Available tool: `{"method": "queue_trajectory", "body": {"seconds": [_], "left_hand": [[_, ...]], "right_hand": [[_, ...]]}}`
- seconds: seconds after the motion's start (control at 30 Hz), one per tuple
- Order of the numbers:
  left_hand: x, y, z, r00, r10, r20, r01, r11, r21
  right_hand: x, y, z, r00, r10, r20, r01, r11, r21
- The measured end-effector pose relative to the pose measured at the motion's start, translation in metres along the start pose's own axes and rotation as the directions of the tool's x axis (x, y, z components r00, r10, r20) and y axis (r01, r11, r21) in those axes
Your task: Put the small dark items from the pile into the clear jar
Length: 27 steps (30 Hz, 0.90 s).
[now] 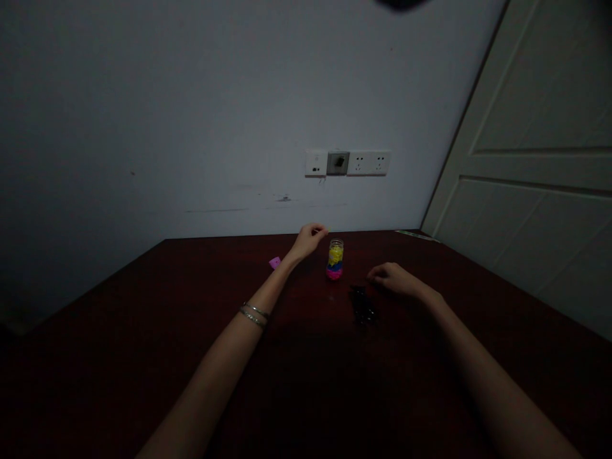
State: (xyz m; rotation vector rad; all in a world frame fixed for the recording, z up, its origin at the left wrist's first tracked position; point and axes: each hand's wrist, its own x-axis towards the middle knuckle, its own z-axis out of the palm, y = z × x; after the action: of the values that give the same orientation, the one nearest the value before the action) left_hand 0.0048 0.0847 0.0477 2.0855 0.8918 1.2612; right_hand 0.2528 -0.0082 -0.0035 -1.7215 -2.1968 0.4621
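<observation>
Pink piece (274, 262) is seen just left of the left hand (310, 241), nearly pinched; hold can't be told. Jar (335, 260), layered yellow/blue/pink, is stood upright between both hands; could be toppled if brushed by either. Black pile (363, 307) near right hand (389, 276): loosely curled, hold unclear.

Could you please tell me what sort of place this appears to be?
Probably a room in a home or small office: a dark reddish table stands against a plain, scuffed wall with a row of sockets, beside a pale panelled door.
</observation>
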Motion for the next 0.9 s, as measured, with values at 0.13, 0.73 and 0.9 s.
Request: {"method": "queue_trajectory", "body": {"seconds": [0.13,0.73,0.9], "left_hand": [[0.001,0.021,0.009,1.000,0.011,-0.017,-0.010,1.000,0.007],[-0.006,0.005,0.008,0.984,-0.147,0.097,0.166,0.958,-0.235],[-0.014,-0.008,0.015,0.931,-0.181,0.317,0.286,0.902,-0.323]], "right_hand": [[0.000,0.000,0.000,1.000,0.007,-0.004,-0.007,1.000,0.014],[0.001,0.001,-0.007,0.993,0.027,-0.111,-0.019,0.997,0.071],[0.024,0.031,-0.022,0.930,0.137,-0.341,-0.124,0.990,0.061]]}}
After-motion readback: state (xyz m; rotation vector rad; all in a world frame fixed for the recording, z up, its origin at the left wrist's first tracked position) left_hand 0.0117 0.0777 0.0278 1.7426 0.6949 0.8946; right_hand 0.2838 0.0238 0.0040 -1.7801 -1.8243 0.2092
